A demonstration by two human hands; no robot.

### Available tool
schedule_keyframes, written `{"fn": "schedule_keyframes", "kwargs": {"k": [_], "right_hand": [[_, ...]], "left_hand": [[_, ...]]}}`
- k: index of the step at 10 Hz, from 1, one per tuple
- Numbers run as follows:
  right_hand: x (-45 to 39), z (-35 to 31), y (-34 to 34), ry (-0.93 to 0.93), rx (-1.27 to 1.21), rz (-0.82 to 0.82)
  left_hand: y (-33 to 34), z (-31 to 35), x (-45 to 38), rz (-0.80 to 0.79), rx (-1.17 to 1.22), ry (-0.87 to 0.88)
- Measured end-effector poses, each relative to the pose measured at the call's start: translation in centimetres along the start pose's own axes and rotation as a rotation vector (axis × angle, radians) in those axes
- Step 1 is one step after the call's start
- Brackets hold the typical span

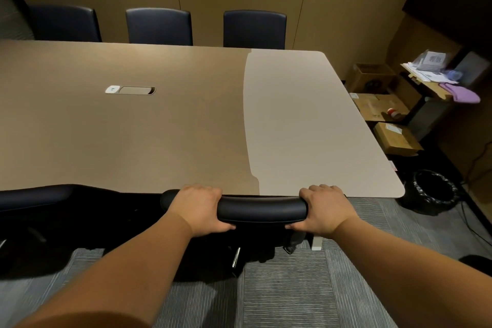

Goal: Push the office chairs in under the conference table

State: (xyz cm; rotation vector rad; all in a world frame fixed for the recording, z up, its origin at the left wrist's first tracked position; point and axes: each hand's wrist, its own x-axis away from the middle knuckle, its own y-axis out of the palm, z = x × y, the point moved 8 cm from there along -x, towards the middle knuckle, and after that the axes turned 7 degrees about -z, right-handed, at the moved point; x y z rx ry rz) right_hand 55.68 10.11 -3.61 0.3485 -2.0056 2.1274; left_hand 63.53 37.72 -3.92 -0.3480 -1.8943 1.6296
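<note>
1. Left hand (198, 209) grips the top of the black office chair backrest (262, 209) near its left end: fingers curled over the far side, thumb tucked under the near edge.
2. Right hand (326, 210) grips the same backrest at its right end, fingers wrapped over the top, thumb below.
3. The chair's backrest top lies right against the near edge of the conference table (159, 128); the seat is hidden beneath the tabletop.
4. Second black chair (34, 197) to the left, its back also at the near table edge.
5. Three dark chairs (159, 26) stand along the far side, backs showing above the tabletop.
6. Cable port with white socket (130, 90) set into the tabletop, left of centre.
7. Right of the table: cardboard boxes (380, 104), a stack of papers (428, 66), purple cloth (460, 93), bin with black liner (431, 192).
8. Labels on boxes and papers too small to read.
</note>
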Motion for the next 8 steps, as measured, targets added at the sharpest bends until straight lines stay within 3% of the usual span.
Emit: {"fn": "schedule_keyframes", "kwargs": {"k": [3,6,8], "right_hand": [[-0.6,0.3,-0.1,0.010,0.018,-0.036],[-0.1,0.1,-0.2,0.032,-0.003,-0.145],[1.5,-1.6,-2.5,0.024,-0.187,-0.097]], "left_hand": [[-0.3,0.0,-0.8,-0.008,-0.009,-0.001],[-0.1,0.3,-0.6,-0.127,0.058,0.003],[-3.0,-0.2,1.0,-0.068,0.203,-0.026]]}}
